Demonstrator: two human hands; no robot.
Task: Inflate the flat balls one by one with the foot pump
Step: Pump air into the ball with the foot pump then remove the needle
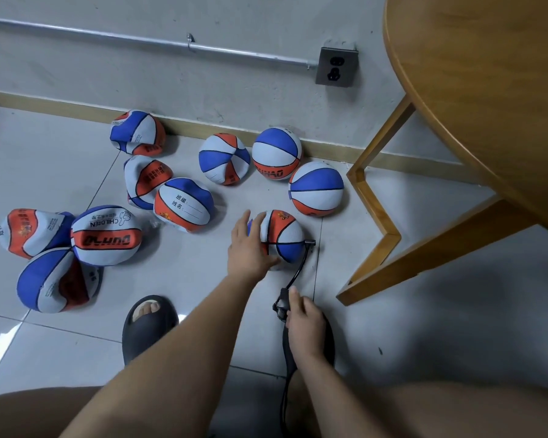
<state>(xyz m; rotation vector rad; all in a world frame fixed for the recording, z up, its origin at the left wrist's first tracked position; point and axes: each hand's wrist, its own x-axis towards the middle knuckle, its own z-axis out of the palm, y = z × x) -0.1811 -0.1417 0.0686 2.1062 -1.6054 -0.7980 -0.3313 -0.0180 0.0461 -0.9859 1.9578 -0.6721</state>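
A red, white and blue ball (285,238) lies on the tiled floor with the pump hose's nozzle (310,244) stuck into its right side. My left hand (249,245) rests flat on the ball's left side, fingers straight. My right hand (304,324) grips the black hose (293,276) just behind its connector, over the black foot pump, which is mostly hidden under the hand. Several crumpled flat balls (106,235) lie to the left. Two rounder balls (316,188) sit near the wall.
A wooden round table (475,90) with angled legs (374,200) stands at the right, close to the ball. My left foot in a black slipper (147,324) is on the floor. A wall socket (336,67) and metal conduit run along the wall.
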